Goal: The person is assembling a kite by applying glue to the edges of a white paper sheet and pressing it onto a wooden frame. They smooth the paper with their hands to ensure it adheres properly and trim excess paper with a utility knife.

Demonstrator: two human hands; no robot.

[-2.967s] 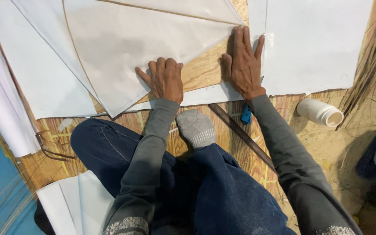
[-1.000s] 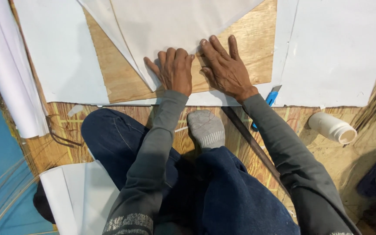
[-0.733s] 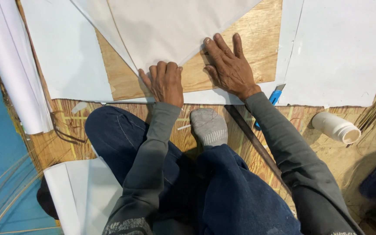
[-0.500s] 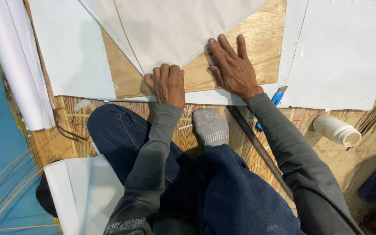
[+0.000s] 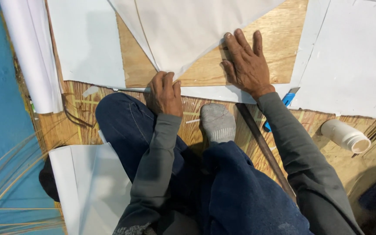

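1. The left hand (image 5: 165, 92) has its fingers curled, pinching the lower point of the white paper sheet (image 5: 188, 30).
2. The right hand (image 5: 245, 65) lies flat with fingers spread, pressing the sheet's edge onto the plywood board (image 5: 279, 39).
3. The sheet is triangular and smooth and lies on the board.
4. A white plastic jar (image 5: 344, 135) lies on its side at the right.

Left hand (image 5: 165, 92) curled, knuckles up; right hand (image 5: 245, 64) flat, fingers spread.

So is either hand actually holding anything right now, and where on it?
The left hand pinches the bottom tip of the white paper sheet, its fingers curled over the point. The right hand grips nothing; it lies flat, pressing the sheet's edge against the plywood board.
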